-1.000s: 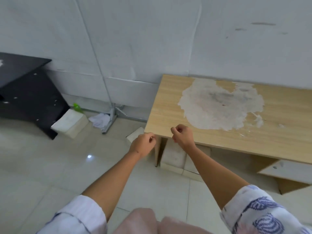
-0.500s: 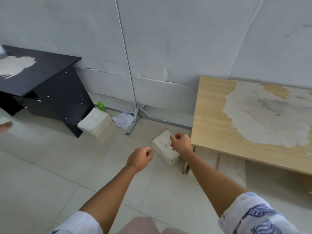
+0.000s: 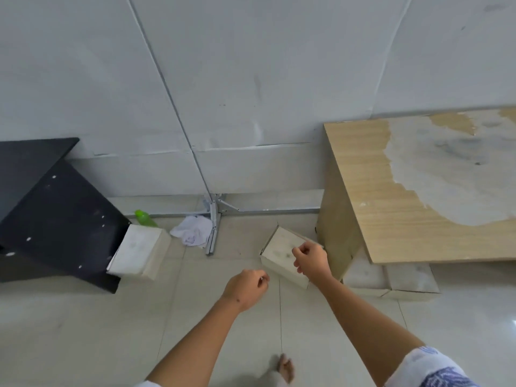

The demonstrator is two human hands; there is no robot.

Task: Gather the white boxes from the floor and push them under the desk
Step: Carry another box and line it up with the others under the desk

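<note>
A white box (image 3: 279,252) lies on the floor just left of the wooden desk (image 3: 391,208). My right hand (image 3: 311,259) hovers over this box's right end with fingers curled; I cannot tell if it touches the box. My left hand (image 3: 245,284) is a loose fist over bare floor, in front of and left of that box, holding nothing. A second white box (image 3: 139,251) leans against the black stand (image 3: 53,219) at the left. Two more white boxes (image 3: 391,275) sit under the desk's front edge.
A green bottle (image 3: 143,217) and a crumpled white cloth (image 3: 194,230) lie by the wall. A metal pole foot (image 3: 213,227) stands between the two loose boxes. My bare foot (image 3: 284,368) shows at the bottom. Pale tiled floor (image 3: 83,331) spreads to the front left.
The view has swung left and lower, so the desk now sits at the right. Both hands have come off the desk edge and down toward the loose box on the floor.
</note>
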